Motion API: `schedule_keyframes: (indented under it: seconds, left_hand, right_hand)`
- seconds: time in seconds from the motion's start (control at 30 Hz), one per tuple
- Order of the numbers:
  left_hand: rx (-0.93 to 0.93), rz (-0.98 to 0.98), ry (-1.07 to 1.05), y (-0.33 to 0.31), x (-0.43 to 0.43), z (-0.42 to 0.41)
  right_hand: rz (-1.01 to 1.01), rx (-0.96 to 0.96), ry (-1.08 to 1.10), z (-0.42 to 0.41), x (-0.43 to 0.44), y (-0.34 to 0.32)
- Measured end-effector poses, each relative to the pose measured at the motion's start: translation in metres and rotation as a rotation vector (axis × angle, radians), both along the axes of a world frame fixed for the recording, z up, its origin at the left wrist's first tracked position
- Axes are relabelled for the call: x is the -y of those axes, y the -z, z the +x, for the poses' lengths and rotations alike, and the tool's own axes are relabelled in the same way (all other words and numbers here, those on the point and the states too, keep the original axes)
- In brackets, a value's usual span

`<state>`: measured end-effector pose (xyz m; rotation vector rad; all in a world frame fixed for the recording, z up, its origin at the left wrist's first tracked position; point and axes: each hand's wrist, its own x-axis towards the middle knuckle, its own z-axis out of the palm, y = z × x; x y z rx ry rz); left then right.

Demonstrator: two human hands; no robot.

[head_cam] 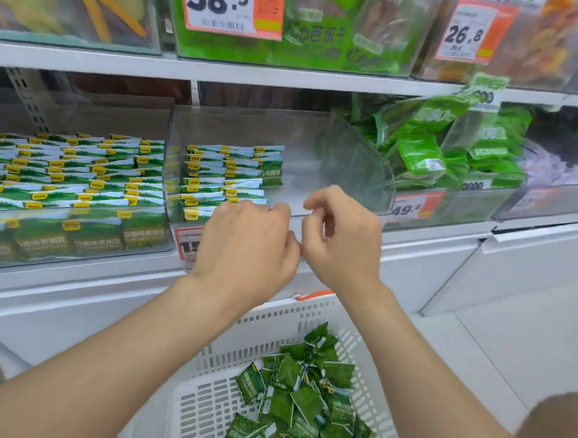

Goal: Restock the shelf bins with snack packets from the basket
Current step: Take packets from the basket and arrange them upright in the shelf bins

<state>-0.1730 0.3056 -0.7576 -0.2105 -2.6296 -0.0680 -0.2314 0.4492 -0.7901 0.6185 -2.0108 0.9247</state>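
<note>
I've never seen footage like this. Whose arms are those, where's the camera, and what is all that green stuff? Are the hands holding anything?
There is no machine here. A person wears a single camera on the head, so you are looking down along their own arms. The left hand and right hand are up at the front edge of a clear shelf bin, with their fingers curled. The bin is partly filled with rows of green snack packets. Below it stands a white plastic basket holding loose packets of the same green kind. I see no packet in either hand, though the left hand's fingers are turned away from view.
</note>
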Motion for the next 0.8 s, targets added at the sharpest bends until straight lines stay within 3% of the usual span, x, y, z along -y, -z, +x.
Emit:
schedule_keyframes:
  seconds: [0.13, 0.37, 0.47, 0.63, 0.8]
  left_hand:
    - [0.301, -0.138, 0.069, 0.034, -0.019, 0.011]
    - [0.949, -0.286, 0.425, 0.101, -0.034, 0.025]
    - [1.029, -0.347, 0.499, 0.125, -0.042, 0.032]
    - [1.055, -0.394, 0.516, 0.152, -0.047, 0.036]
    - [1.043, -0.42, 0.525, 0.157, -0.044, 0.033]
  right_hand:
    - [0.167, 0.217, -0.069, 0.014, -0.031, 0.055]
    - [0.989, 1.15, -0.115, 0.043, -0.082, 0.174]
    - [1.29, 1.32, -0.101, 0.065, -0.1, 0.213]
    - [1.49, 1.516, -0.21, 0.082, -0.112, 0.242]
    - [1.8, 1.501, -0.181, 0.103, -0.102, 0.267]
